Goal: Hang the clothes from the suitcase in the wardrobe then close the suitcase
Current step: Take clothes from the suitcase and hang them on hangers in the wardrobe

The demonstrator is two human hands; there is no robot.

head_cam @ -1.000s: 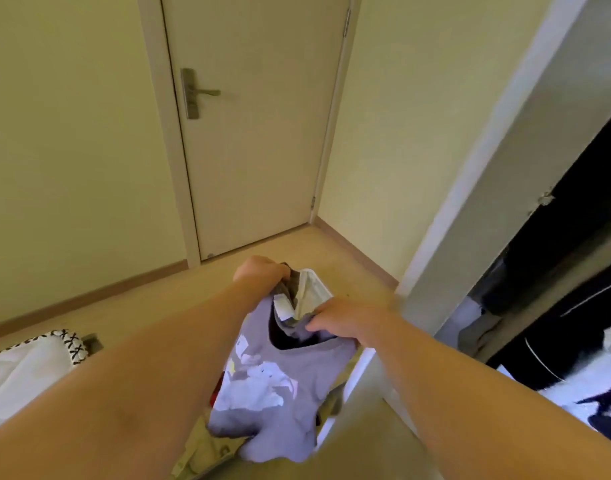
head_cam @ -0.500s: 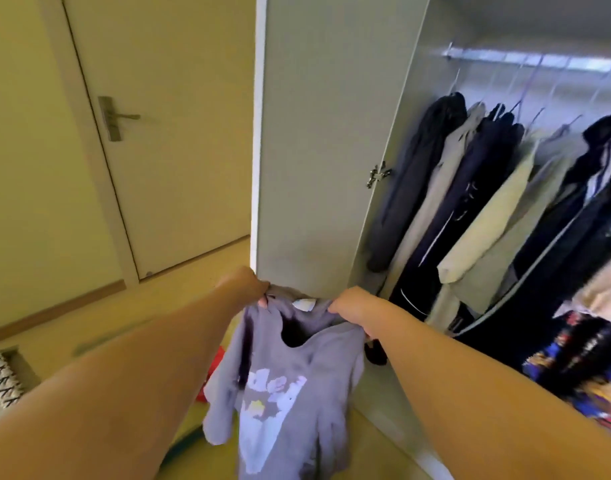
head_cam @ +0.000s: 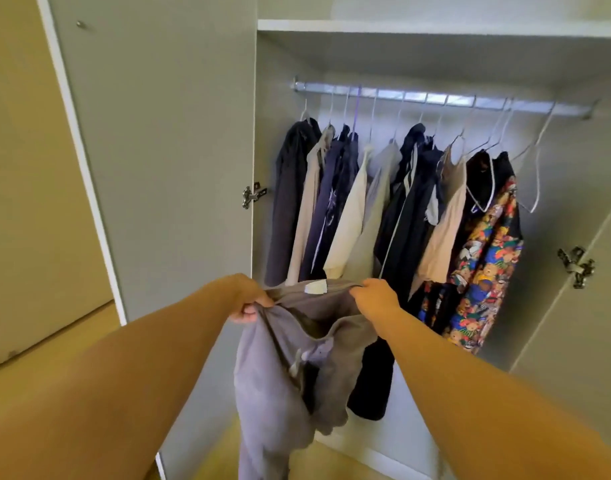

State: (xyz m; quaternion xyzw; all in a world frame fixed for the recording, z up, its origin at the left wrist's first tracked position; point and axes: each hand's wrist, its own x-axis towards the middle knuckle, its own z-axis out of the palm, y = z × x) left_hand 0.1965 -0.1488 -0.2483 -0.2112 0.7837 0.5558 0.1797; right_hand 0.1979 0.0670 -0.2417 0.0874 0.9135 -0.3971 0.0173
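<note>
Raised: grey shirt (head_cam: 297,368) toward wardrobe rail (head_cam: 435,98) | left hand (head_cam: 250,299), right hand (head_cam: 375,299): fingers clamped on collar

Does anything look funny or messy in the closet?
Mostly tidy. At the right end of the rail, a white hanger hangs with nothing on it. The grey shirt is bunched between the left hand and the right hand, not on a hanger yet.

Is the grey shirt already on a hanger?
No, both the left hand and right hand hold the grey shirt by its neckline.
</note>
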